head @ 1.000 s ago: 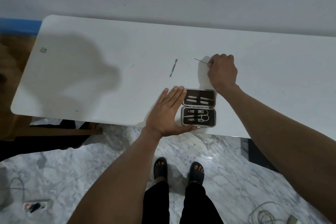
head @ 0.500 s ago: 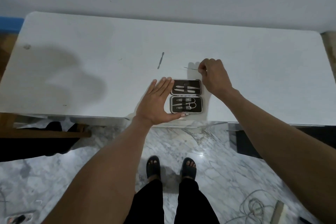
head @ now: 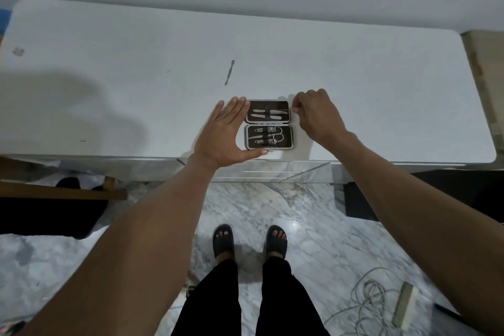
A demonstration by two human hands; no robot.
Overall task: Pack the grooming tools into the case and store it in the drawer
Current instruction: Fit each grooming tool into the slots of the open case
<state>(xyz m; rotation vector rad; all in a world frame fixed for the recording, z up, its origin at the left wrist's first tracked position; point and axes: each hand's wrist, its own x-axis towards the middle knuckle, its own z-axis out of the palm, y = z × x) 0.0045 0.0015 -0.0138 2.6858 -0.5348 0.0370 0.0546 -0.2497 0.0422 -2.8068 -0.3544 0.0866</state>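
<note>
A small black grooming case [head: 289, 144] lies open near the front edge of the white table [head: 109, 63], with several metal tools strapped in both halves. My left hand [head: 222, 135] lies flat against the case's left side, thumb along its front edge. My right hand [head: 317, 114] pinches a thin metal pick [head: 283, 109], whose tip lies over the upper half of the case. Another slim grey tool [head: 229, 72] lies loose on the table behind the case.
A drawer front [head: 272, 169] shows under the table edge below the case. A wall runs behind the table. Below are a marble floor, my sandalled feet, a coiled cable [head: 368, 300] at right and a wooden bar [head: 62, 192] at left.
My right hand has carried the thin pick from the table behind the case down to the case's upper half. The left hand has stayed against the case.
</note>
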